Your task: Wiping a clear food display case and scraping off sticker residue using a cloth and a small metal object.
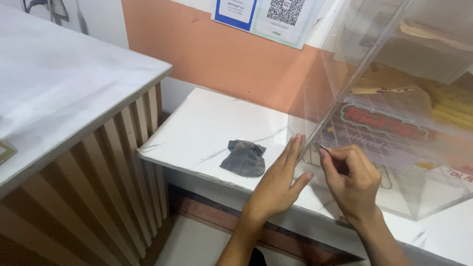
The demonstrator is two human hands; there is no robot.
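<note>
Fingers of the left hand [278,184] lie straight and together against the clear case [394,88], right hand [351,178] pinching its near-left edge, cloth [244,158] lying left.

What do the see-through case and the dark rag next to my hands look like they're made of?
The clear case looks like glossy acrylic or similar plastic: fully transparent, flat panels, bright straight edges, reflections. Glass can't be ruled out. The dark rag looks like soft matte cloth, crumpled into folds, grey-green and mottled. It lies on the white marble-look counter.
</note>
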